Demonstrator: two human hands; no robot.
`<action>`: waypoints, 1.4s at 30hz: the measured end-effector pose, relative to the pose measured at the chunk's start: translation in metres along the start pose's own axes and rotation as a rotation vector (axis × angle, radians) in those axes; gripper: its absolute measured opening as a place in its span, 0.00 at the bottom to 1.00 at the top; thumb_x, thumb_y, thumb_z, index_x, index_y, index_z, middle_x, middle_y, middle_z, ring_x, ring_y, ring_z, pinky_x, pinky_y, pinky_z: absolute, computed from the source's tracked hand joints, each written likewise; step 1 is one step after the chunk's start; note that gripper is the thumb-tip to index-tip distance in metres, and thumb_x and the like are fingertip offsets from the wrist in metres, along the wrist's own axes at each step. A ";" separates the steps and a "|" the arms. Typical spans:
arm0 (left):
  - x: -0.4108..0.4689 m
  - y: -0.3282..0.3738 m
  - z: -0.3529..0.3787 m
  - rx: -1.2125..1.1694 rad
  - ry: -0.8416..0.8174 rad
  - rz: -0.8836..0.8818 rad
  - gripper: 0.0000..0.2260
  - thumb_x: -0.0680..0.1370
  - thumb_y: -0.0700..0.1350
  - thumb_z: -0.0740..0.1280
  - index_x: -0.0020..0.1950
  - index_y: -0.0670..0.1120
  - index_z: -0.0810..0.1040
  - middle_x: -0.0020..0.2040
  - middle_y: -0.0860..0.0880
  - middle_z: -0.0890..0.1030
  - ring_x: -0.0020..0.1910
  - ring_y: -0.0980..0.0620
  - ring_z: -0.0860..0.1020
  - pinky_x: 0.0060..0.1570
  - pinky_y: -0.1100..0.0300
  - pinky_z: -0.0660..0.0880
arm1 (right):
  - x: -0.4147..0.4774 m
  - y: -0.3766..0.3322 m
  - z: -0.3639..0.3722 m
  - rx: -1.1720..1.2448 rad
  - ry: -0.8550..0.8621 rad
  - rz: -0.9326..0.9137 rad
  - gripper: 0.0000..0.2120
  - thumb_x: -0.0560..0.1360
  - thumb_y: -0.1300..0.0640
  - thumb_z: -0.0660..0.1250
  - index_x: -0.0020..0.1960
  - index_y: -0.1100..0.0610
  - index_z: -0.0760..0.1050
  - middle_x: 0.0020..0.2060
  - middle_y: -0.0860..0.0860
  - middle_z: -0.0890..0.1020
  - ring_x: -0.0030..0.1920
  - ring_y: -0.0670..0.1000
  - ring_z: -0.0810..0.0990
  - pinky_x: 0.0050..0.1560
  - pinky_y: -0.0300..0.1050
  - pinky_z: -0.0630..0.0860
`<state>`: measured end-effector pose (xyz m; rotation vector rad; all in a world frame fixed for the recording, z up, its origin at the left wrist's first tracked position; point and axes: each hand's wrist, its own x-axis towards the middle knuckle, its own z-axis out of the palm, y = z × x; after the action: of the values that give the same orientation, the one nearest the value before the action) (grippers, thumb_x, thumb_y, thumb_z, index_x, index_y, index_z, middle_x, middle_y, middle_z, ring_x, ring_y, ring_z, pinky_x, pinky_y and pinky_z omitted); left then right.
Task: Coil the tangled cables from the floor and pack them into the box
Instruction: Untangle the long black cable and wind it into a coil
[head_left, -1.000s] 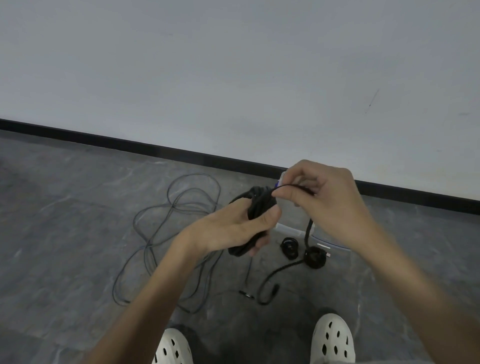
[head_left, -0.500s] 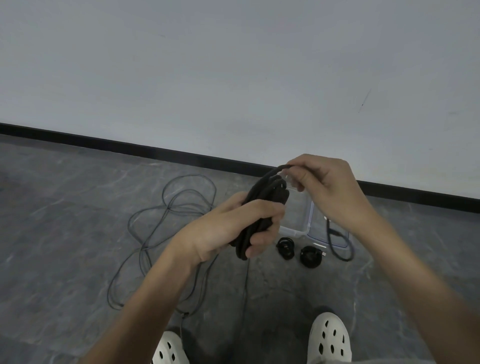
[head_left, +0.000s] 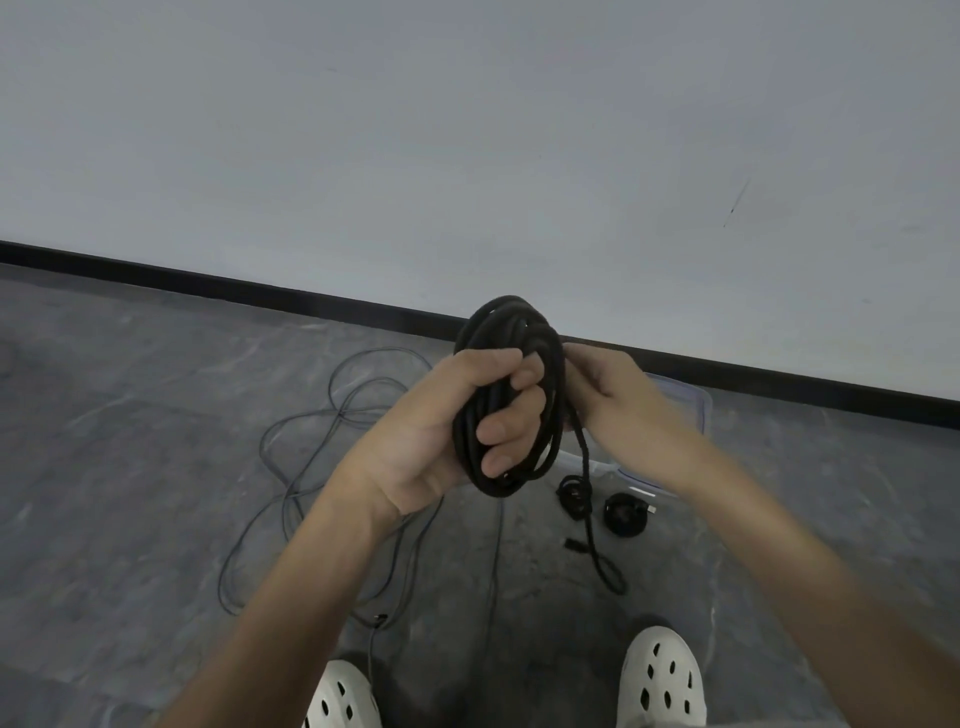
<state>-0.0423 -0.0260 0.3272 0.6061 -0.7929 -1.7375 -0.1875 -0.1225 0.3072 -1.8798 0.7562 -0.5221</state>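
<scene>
My left hand (head_left: 457, 426) grips a thick coil of black cable (head_left: 506, 332) held upright in front of me, fingers curled round its loops. My right hand (head_left: 618, 395) sits just right of the coil and holds the cable's loose tail (head_left: 589, 499), which hangs down to the floor and ends in a small loop. A clear plastic box (head_left: 685, 400) stands on the floor behind my right hand, mostly hidden by it. A thin grey cable (head_left: 311, 447) lies in loose tangled loops on the floor to the left.
Two small coiled black cables (head_left: 571, 493) (head_left: 626, 514) lie on the grey floor in front of the box. A black skirting board (head_left: 208, 283) runs along the white wall. My two white shoes (head_left: 660, 675) are at the bottom edge.
My left hand turned palm up and raised the coil. My right hand moved from the top of the coil to its right side, and the loose tail now hangs lower.
</scene>
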 end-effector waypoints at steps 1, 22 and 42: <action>0.000 0.000 0.000 0.003 0.010 0.014 0.09 0.75 0.49 0.60 0.36 0.49 0.74 0.24 0.55 0.69 0.21 0.57 0.68 0.27 0.67 0.69 | 0.000 0.000 0.001 0.020 -0.018 0.019 0.16 0.83 0.59 0.53 0.49 0.69 0.74 0.38 0.65 0.79 0.39 0.63 0.80 0.46 0.62 0.77; 0.005 0.007 -0.008 0.055 0.434 0.433 0.08 0.77 0.50 0.62 0.40 0.49 0.69 0.30 0.55 0.69 0.28 0.57 0.70 0.34 0.66 0.71 | -0.004 0.009 0.018 -0.105 -0.349 0.329 0.06 0.81 0.61 0.58 0.54 0.59 0.73 0.36 0.52 0.82 0.35 0.48 0.82 0.38 0.36 0.77; 0.006 0.005 -0.034 0.772 0.817 0.606 0.18 0.78 0.58 0.63 0.30 0.54 0.74 0.29 0.54 0.75 0.33 0.52 0.75 0.41 0.58 0.73 | -0.033 -0.026 0.018 -0.028 -0.599 0.172 0.06 0.80 0.56 0.62 0.56 0.54 0.74 0.30 0.50 0.81 0.28 0.48 0.79 0.34 0.39 0.77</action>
<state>-0.0164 -0.0394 0.3091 1.3118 -0.8948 -0.4885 -0.1922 -0.0795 0.3232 -1.8358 0.5120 0.1645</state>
